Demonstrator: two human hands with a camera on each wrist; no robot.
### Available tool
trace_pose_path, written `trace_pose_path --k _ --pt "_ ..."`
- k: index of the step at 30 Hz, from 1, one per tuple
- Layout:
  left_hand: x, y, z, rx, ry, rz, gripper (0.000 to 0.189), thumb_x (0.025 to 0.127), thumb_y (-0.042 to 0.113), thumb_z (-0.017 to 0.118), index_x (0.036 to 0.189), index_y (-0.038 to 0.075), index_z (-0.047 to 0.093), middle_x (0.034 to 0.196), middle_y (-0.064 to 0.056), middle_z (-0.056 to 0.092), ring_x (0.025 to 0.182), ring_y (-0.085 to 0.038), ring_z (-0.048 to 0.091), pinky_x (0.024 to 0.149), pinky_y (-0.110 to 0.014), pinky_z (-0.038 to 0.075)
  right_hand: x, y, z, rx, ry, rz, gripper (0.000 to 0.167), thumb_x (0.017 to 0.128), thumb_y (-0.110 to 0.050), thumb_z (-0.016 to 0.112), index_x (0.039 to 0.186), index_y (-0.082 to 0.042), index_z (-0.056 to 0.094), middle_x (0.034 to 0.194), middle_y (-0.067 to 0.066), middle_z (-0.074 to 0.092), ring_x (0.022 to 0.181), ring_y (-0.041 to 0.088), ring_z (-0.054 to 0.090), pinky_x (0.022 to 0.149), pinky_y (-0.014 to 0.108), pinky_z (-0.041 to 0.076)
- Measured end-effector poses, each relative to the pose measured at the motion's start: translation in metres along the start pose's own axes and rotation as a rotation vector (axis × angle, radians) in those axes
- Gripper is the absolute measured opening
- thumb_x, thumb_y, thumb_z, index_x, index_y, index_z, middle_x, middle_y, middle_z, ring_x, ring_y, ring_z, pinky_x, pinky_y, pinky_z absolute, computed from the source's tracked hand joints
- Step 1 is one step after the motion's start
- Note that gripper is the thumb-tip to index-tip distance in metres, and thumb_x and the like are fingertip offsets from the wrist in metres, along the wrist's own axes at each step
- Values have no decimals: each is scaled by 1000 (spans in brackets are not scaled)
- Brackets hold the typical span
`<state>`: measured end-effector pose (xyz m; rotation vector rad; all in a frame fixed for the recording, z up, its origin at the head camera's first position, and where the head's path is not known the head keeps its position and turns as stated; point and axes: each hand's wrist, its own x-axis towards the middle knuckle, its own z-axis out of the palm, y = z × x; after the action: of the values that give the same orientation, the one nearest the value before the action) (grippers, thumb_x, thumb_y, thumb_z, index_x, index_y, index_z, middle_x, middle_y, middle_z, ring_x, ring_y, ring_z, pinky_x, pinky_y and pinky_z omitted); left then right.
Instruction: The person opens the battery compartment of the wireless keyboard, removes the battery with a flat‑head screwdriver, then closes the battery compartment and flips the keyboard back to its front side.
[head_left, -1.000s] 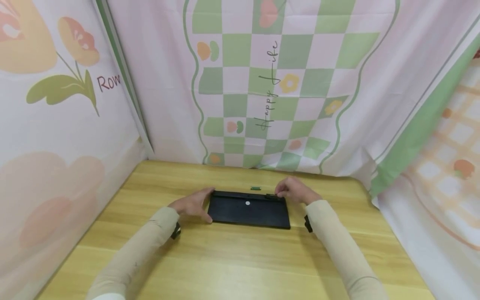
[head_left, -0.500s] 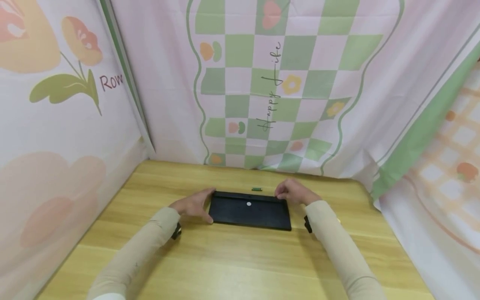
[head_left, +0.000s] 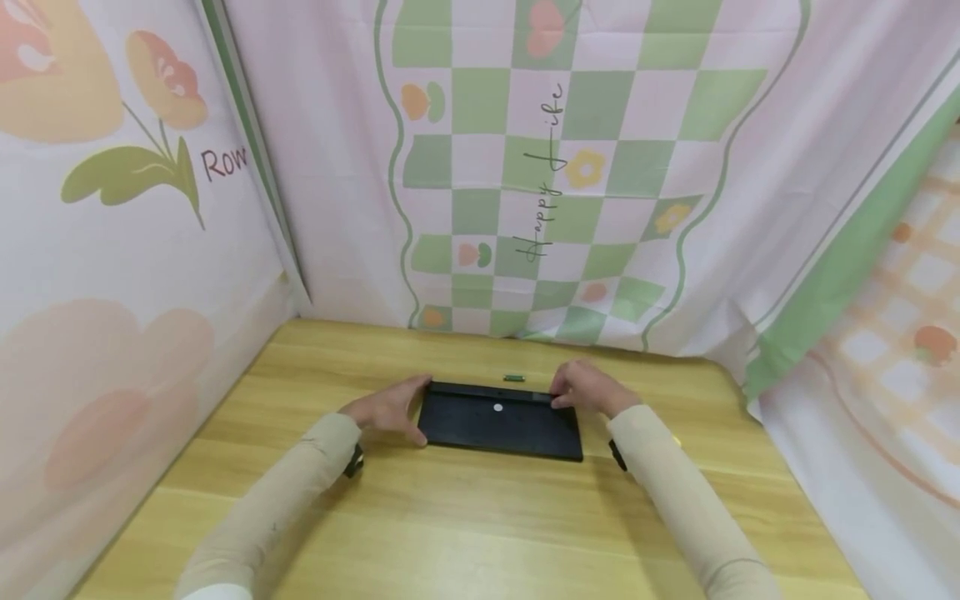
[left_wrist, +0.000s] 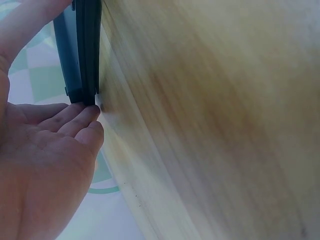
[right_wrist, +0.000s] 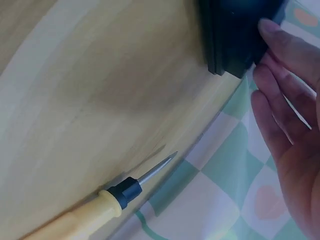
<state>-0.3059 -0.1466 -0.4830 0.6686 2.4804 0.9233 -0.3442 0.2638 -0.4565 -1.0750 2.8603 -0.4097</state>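
Observation:
A flat black keyboard point(head_left: 465, 421) lies with its underside up, a raised bar along its far side and a white round dot near the middle. My left hand point(head_left: 386, 410) spans its left end, thumb at the near corner and fingertips at the far corner; in the left wrist view the straight fingers touch the keyboard's edge point(left_wrist: 87, 55). At the right end of the bar, my right hand point(head_left: 592, 388) pinches the far corner. The right wrist view has the thumb point(right_wrist: 272, 27) on the black surface, the other fingers behind it. A green battery point(head_left: 513, 377) lies just beyond the keyboard.
A screwdriver point(right_wrist: 95, 212) with a yellow handle lies on the wooden table point(head_left: 480, 525) to the right, mostly behind the right sleeve point(head_left: 682, 492) in the head view. Patterned curtains point(head_left: 480, 167) hang at the table's back and sides.
A small dark piece at the right fingertips one second ago no longer shows. My right thumb has shifted slightly onto the bar, where a lighter patch appears. The left hand stays in place.

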Motion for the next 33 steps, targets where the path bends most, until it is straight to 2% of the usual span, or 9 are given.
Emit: trace_pose_path --k 3,7,15,18,20,21,24,29,33 --pt "0 0 0 -8 0 -3 124 79 24 95 170 4 12 177 -19 14 164 -40 17 134 -57 22 2 -3 2 -95 23 -75 9 84 -10 88 80 -9 81 82 0 72 74 10 64 70 27 58" --pt "2 -1 1 -13 1 2 124 79 24 95 170 4 12 177 -19 15 164 -39 17 134 -57 22 1 -8 2 -169 38 -165 32 85 -6 86 61 -10 65 72 -2 58 64 7 49 62 24 50" --pt "2 -3 1 -18 -3 9 125 79 27 95 170 4 12 177 -19 14 164 -40 17 134 -58 22 -5 -11 7 -243 73 -225 39 87 -2 83 58 -11 59 71 -3 53 64 9 46 61 25 49" --pt "2 -3 0 -14 -4 10 125 80 28 95 170 5 12 177 -20 14 164 -40 16 133 -58 22 -9 -8 10 -220 80 -184 26 88 -3 83 68 -10 68 77 0 62 69 13 55 65 28 53" --pt "1 -4 0 -11 -4 14 125 80 28 95 170 4 12 177 -20 14 164 -41 16 133 -59 22 -13 -6 10 -181 68 -134 8 89 -6 83 84 -6 77 87 4 71 78 17 65 72 33 59" --pt "2 -4 0 -6 -4 19 125 80 29 95 170 4 12 177 -20 14 164 -41 16 133 -59 21 -16 -5 9 -168 61 -116 6 90 -8 83 94 -5 80 93 6 74 84 20 69 76 35 62" --pt "2 -4 0 3 -9 28 125 80 30 95 170 4 11 177 -20 13 164 -41 16 134 -58 21 -24 -4 6 -109 28 -52 27 91 -14 83 114 -2 79 108 12 77 100 29 73 89 44 64" --pt "1 -5 0 0 -12 37 126 80 29 95 170 4 10 177 -20 13 164 -41 16 133 -59 21 -36 -5 -3 -29 -24 36 48 92 -26 83 130 1 72 129 19 72 121 39 68 104 54 58" --pt "0 -7 -1 3 -17 44 128 79 27 96 169 2 9 177 -22 12 164 -42 16 134 -59 20 -45 -11 -10 -3 -68 100 73 87 -37 87 142 3 62 144 24 64 134 45 59 113 60 50"
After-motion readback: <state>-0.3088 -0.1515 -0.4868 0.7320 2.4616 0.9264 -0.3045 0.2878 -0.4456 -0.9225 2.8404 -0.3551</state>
